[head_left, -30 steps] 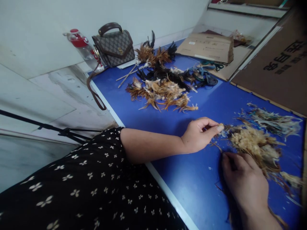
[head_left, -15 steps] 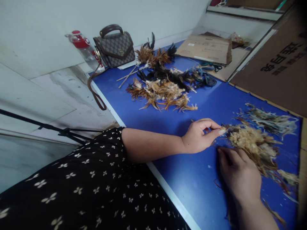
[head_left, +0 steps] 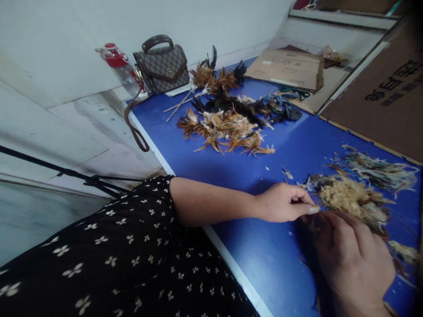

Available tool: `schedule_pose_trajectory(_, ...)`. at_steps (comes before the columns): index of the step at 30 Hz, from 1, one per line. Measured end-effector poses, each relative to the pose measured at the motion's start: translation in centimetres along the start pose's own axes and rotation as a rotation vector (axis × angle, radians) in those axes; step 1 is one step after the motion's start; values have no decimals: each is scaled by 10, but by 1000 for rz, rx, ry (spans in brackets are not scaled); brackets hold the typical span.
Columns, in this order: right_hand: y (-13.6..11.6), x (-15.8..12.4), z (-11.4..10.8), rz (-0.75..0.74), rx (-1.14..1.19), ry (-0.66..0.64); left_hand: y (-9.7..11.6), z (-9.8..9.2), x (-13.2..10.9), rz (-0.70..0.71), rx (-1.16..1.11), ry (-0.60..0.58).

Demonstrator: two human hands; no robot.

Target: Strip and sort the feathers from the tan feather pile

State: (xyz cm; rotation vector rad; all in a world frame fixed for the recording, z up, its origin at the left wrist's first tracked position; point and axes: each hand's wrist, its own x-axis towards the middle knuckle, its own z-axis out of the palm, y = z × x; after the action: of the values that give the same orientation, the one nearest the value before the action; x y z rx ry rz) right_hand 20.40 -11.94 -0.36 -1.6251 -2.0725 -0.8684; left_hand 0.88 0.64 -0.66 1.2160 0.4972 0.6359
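Drew left hand (head_left: pixel 284 202) down from left end of pale feather pile (head_left: pixel 345 193), carrying small yellowish bit (head_left: pixel 316 207) along at fingertips. Slid right hand (head_left: pixel 358 255) rightward, closing gap seen earlier: brought thumb and fingertips up to left ones, touching or just beside, cannot tell which. Covered more of pile's lower edge with right hand. Uncovered grey scrap (head_left: pixel 287 172) beyond left hand, formerly hidden behind fingers. Swung view slightly, setting handbag (head_left: pixel 163 66) further right.

A tiny yellowish piece (head_left: pixel 316 208), mostly hidden, was pinched in the left hand (head_left: pixel 284 203); a fluffy cream-and-brown feather heap (head_left: pixel 346 193) lay loosely just beyond.
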Motion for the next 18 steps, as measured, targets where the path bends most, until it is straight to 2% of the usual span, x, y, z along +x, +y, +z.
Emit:
schedule_pose_trajectory(4,1,4,-4,-106,24,52,1,3,-1,-161,-184,-67)
schedule_pose_trajectory(10,-4,12,-10,-140,53,72,7,3,-2,-210,-241,16)
schedule_pose_trajectory(18,-1,5,-8,-160,114,16,-2,0,-3,-231,-225,-20)
